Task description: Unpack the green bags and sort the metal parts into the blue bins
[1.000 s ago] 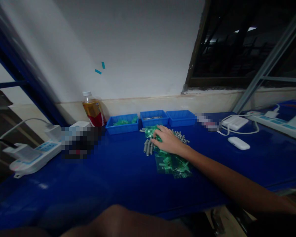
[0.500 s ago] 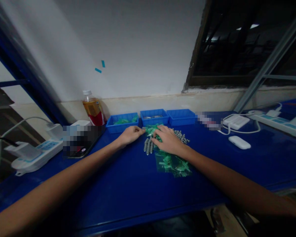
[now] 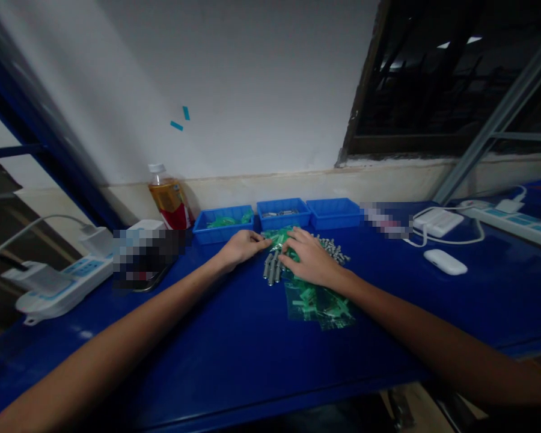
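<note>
On a blue table (image 3: 234,337) lies a heap of small clear bags with green parts (image 3: 318,300). My right hand (image 3: 310,258) rests palm-down on the far end of that heap, fingers spread. My left hand (image 3: 242,245) reaches in from the left, its fingertips pinching the edge of a green bag (image 3: 276,238) beside the right hand. Several grey metal cylinders (image 3: 271,267) lie between the two hands. Small metal screws (image 3: 333,249) are scattered just right of my right hand.
Three blue bins (image 3: 223,221) (image 3: 283,213) (image 3: 332,211) line the wall. A drink bottle (image 3: 168,199) stands to their left. A white power strip (image 3: 58,285) with cables sits far left. White chargers (image 3: 437,221), a white case (image 3: 445,262) and another strip (image 3: 518,222) lie at right.
My left arm has come into view and reached the bag pile next to my right hand. My right hand has stayed on the bags, shifting only slightly.
</note>
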A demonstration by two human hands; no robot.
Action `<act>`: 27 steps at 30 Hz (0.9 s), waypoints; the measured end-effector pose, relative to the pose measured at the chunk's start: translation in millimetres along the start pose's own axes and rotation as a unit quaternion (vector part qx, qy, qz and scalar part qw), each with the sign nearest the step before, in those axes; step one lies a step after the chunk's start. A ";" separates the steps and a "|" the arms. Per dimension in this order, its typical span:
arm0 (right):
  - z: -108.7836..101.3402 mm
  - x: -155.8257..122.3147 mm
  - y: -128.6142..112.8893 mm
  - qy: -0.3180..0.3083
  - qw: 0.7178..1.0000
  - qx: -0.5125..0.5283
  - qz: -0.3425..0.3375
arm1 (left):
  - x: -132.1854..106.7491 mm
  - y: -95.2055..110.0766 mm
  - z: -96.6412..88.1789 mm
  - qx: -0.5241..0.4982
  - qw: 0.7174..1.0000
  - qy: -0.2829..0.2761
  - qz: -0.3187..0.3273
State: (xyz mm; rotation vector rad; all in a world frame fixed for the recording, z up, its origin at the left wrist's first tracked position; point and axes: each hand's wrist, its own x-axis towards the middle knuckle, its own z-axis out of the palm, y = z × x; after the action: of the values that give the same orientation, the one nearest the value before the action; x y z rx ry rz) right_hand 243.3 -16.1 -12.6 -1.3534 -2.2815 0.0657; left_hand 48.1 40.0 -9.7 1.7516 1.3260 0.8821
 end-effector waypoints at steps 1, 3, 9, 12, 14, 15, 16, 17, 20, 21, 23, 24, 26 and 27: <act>-0.3 -0.3 -0.7 0.001 1.000 0.002 -0.001 | 0.2 1.9 1.0 0.001 1.000 -0.002 0.004; -1.2 -0.3 -2.1 0.011 1.000 0.023 -0.004 | -1.1 6.5 3.8 -0.003 1.000 0.014 0.022; -11.2 4.7 -7.4 0.095 0.982 0.158 0.049 | -25.8 20.0 4.5 0.018 0.985 0.110 0.130; -17.1 6.1 -10.6 0.105 0.964 0.225 0.099 | -47.1 26.2 0.0 0.043 0.979 0.089 0.179; -18.7 6.1 -13.3 0.107 0.936 0.306 0.136 | -60.1 29.4 -1.8 0.052 0.977 0.063 0.197; -18.9 5.9 -14.8 0.108 0.922 0.341 0.146 | -65.5 30.7 -2.1 0.054 0.977 0.053 0.202; -18.9 5.7 -16.4 0.109 0.912 0.366 0.150 | -69.9 31.9 -1.8 0.053 0.976 0.045 0.204; -18.9 5.4 -18.0 0.111 0.908 0.377 0.147 | -73.3 33.1 -1.2 0.050 0.977 0.042 0.204; -20.7 3.1 -22.7 0.124 0.915 0.365 0.120 | -78.3 37.6 1.8 0.026 0.980 0.046 0.191; -22.0 1.7 -24.3 0.130 0.919 0.357 0.110 | -78.7 39.4 2.6 0.012 0.982 0.049 0.182; -24.9 -2.3 -27.7 0.141 0.927 0.338 0.087 | -78.4 42.5 3.1 -0.016 0.985 0.050 0.162; -26.0 -4.5 -29.4 0.145 0.932 0.325 0.070 | -78.0 43.6 2.8 -0.037 0.987 0.048 0.148; -26.2 -8.6 -32.4 0.154 0.949 0.276 0.013 | -77.3 44.7 1.6 -0.120 0.987 0.041 0.101; -25.4 -10.1 -33.5 0.158 0.957 0.243 -0.023 | -77.0 44.7 0.9 -0.167 0.982 0.037 0.074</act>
State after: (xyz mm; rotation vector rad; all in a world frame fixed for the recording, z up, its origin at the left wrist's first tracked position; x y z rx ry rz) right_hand 230.8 -46.6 15.4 -0.9725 -1.8644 0.3457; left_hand 51.8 -42.8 22.8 1.5774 1.0320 1.1895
